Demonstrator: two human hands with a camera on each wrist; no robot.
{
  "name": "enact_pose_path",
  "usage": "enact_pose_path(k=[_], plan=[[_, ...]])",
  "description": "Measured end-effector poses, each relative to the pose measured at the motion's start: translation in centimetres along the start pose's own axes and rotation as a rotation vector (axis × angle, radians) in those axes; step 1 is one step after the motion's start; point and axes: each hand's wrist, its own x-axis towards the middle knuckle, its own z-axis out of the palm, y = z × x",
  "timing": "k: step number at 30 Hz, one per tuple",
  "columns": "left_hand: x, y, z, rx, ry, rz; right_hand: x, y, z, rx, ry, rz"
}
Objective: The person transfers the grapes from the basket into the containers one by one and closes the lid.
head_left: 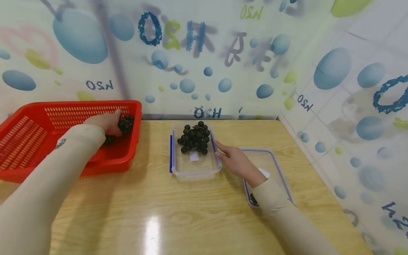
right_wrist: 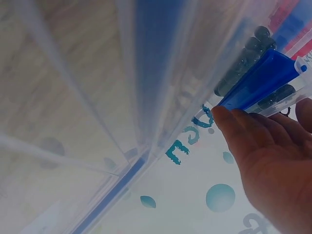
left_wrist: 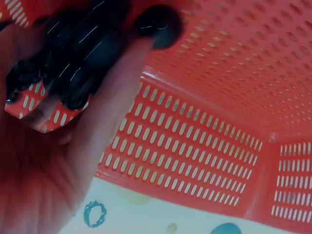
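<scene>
My left hand (head_left: 106, 122) is down inside the red plastic basket (head_left: 136, 132), at its right end. Its fingers are curled round a bunch of dark grapes (left_wrist: 78, 53), seen up close in the left wrist view. More dark grapes (head_left: 126, 124) show beside that hand. A clear container (head_left: 196, 173) with blue latches stands on the table, holding another bunch of dark grapes (head_left: 194, 136) and a small white paper. My right hand (head_left: 234, 161) touches this container's right side with fingers fairly straight, by the blue latch flap (right_wrist: 263, 80) in the right wrist view.
A second clear container (head_left: 267, 156) with a blue-lined rim sits at the right, partly under my right forearm. Inside it are a white paper (head_left: 264, 173) and something dark (head_left: 253, 199). Patterned walls rise behind and right of the wooden table (head_left: 178, 219).
</scene>
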Motion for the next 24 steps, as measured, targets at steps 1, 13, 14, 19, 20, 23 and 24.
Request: enact_pose_path(k=[1, 13, 14, 19, 20, 23, 24], plan=[[-0.1, 0.0, -0.1, 0.024, 0.006, 0.019, -0.1, 0.0, 0.1, 0.002, 0.000, -0.004], [-2.8, -0.9, -3.3, 0.203, 0.197, 0.111, 0.2, 0.0, -0.1, -0.014, -0.003, -0.051], [-3.2, -0.8, -3.6, 0.195, 0.206, 0.124, 0.2, 0.0, -0.1, -0.007, -0.010, -0.047], [-5.5, -0.1, -4.9, 0.137, 0.282, 0.170, 0.2, 0.2, -0.2, 0.016, -0.030, -0.027], [-6.0, 0.2, -5.1, 0.126, 0.307, 0.175, 0.1, 0.3, -0.2, 0.017, -0.032, -0.026], [-7.2, 1.3, -5.8, 0.108, 0.383, 0.208, 0.0, 0.5, -0.2, 0.017, -0.024, -0.032], [-7.6, 1.8, -6.0, 0.098, 0.406, 0.220, -0.1, 0.6, -0.2, 0.018, -0.021, -0.036]])
